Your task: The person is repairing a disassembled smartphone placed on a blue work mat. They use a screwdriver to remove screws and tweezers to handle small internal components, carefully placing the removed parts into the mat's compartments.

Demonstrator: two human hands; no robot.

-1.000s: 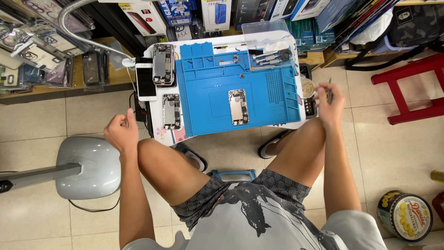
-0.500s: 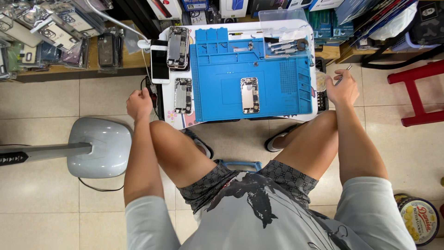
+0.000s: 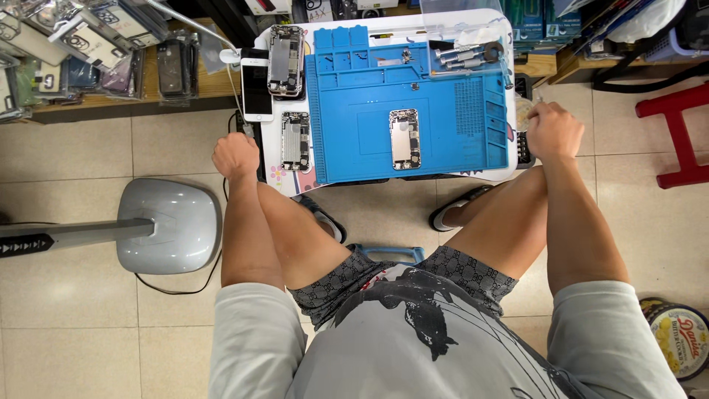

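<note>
A small white table carries a blue repair mat. An opened phone lies on the mat's middle. Two more opened phones and a white phone with a dark screen lie left of the mat. My left hand is a closed fist at the table's left edge, beside a cable. My right hand is curled at the table's right edge, above a dark tray. A thin tool tip seems to poke out of it.
Screwdrivers lie in a clear tray at the mat's back right. A grey stand base sits on the floor at left and a red stool at right. A round tin is at bottom right, and a shelf of phone cases at top left.
The view has drawn closer, and the table now sits lower and more central in it. Both hands have stayed at the table's two sides.
</note>
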